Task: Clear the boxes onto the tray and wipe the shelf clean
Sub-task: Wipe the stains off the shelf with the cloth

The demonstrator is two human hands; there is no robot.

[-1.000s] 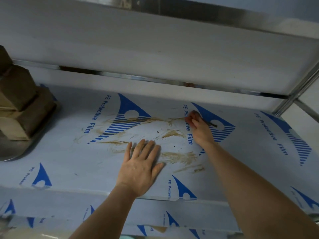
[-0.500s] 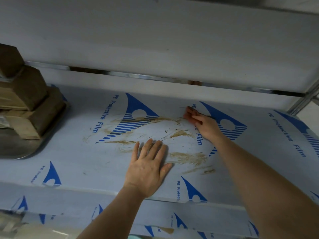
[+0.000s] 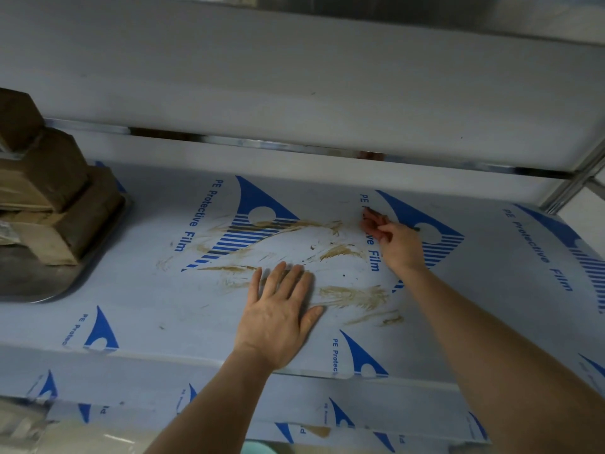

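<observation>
nearest, the left hand (image 3: 278, 317) lies flat on the shelf (image 3: 137, 309), fingers spread, palm down on the film-covered surface amid brown smears (image 3: 352, 294). farther back, the right hand (image 3: 397, 242) has its fingers curled together against the film; whether its grip pinches anything is unclear. at far left, brown boxes (image 3: 49, 198) sit stacked on the metal tray (image 3: 36, 283).

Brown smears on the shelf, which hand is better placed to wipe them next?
Right. The right hand pinches something small and dark beside the brown smears; what it is, I cannot tell. The left hand lies flat and empty on the shelf.
</observation>
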